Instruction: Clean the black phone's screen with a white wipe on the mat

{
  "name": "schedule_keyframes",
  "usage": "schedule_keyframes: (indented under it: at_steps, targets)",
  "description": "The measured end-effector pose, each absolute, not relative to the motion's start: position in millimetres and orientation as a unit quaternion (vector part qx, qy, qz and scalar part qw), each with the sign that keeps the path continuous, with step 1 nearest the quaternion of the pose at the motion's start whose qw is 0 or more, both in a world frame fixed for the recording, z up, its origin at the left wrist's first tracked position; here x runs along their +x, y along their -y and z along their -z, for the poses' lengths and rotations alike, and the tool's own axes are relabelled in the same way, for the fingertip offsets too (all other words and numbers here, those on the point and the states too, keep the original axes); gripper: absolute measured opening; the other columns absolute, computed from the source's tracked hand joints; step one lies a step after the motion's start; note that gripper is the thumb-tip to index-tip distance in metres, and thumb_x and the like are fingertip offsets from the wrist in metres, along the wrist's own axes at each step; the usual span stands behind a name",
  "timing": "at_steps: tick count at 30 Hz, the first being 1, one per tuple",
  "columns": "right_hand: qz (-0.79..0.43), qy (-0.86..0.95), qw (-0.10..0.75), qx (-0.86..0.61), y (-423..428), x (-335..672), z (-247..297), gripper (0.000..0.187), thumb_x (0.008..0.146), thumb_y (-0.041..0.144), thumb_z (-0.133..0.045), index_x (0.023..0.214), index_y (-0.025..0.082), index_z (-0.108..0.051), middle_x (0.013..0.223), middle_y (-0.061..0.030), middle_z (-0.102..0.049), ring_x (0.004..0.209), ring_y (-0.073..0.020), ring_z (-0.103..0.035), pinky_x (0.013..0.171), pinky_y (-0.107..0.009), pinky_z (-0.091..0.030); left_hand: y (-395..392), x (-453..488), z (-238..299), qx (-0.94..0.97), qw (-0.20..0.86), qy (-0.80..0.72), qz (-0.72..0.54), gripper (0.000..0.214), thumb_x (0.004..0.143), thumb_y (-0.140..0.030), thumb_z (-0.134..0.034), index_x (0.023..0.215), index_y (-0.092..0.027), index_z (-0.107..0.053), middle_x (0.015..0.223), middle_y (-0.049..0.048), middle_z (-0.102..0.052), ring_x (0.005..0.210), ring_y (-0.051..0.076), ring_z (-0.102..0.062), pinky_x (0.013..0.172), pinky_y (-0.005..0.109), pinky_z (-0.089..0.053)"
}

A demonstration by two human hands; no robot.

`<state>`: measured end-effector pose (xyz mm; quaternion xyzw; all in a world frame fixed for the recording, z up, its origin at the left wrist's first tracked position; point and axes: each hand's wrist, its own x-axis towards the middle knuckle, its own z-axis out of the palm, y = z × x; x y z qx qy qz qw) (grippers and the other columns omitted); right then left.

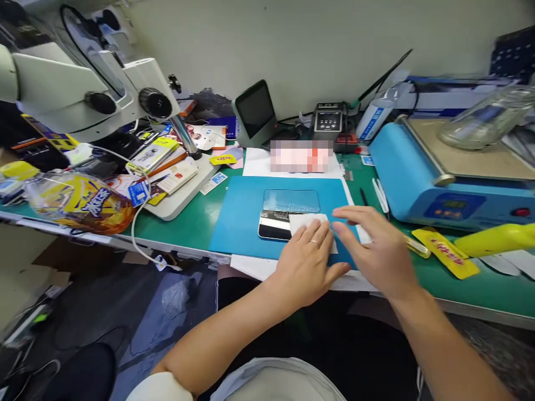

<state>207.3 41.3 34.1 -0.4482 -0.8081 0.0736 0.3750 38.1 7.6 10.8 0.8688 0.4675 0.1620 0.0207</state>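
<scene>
My left hand (307,264) lies with its fingers flat on a white wipe (300,221), its thumb spread to the right. The wipe covers the right part of a phone (272,225) with a dark, glossy face that reflects a white band. Just behind the phone, a clear glass panel with a dark rim (291,200) rests on the blue mat (240,214). Beside the wipe, my right hand (378,245) is open, with thumb and fingers apart and nothing visible between them. What lies beneath my left palm is hidden.
A microscope (100,106) overhangs the left side, with a bagged drink bottle (83,203) below. On the right stand a blue heating machine (418,184), a glass jar (480,122), a yellow bottle (497,239) and yellow packets (445,253). A small screen (254,111) stands behind.
</scene>
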Motion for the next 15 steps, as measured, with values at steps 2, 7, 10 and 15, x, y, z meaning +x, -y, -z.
schedule_keyframes:
  at_steps: [2,7,10,15]
  targets:
    - [-0.091,0.791,0.369,-0.479,-46,207,-26,0.026,0.103,0.036,-0.054,0.121,0.025,-0.070,0.118,-0.0124,-0.075,0.113,-0.0307,-0.070,0.099,-0.053,-0.059,-1,27,-10,0.873,0.022,-0.460,-0.160,0.073,0.109,-0.059,-0.036,0.158,-0.005,-0.042,0.165,0.0128,-0.043,0.156,0.026,-0.038,0.126,0.042,-0.035]
    - [-0.117,0.829,0.315,-0.447,-50,200,-12,0.031,0.104,0.036,-0.052,0.124,0.024,-0.072,0.130,-0.0126,-0.073,0.125,-0.0323,-0.066,0.107,-0.059,-0.055,-7,-1,-10,0.858,0.024,-0.492,-0.148,0.065,0.110,-0.054,-0.037,0.158,-0.010,-0.044,0.166,0.0120,-0.042,0.155,0.026,-0.038,0.125,0.045,-0.039]
    - [-0.116,0.848,0.293,-0.427,-47,201,-11,0.033,0.105,0.033,-0.049,0.124,0.020,-0.072,0.132,-0.0143,-0.073,0.128,-0.0318,-0.064,0.109,-0.058,-0.054,-17,3,-10,0.848,0.028,-0.509,-0.147,0.063,0.111,-0.050,-0.037,0.158,-0.009,-0.043,0.166,0.0123,-0.041,0.156,0.029,-0.038,0.125,0.048,-0.037]
    - [-0.132,0.825,0.282,-0.471,-46,203,-11,0.037,0.106,0.034,-0.044,0.130,0.020,-0.069,0.137,-0.0150,-0.070,0.130,-0.0321,-0.063,0.108,-0.058,-0.054,-15,21,-10,0.857,0.032,-0.489,-0.157,0.064,0.111,-0.048,-0.039,0.158,-0.005,-0.042,0.167,0.0139,-0.040,0.157,0.030,-0.035,0.127,0.048,-0.036]
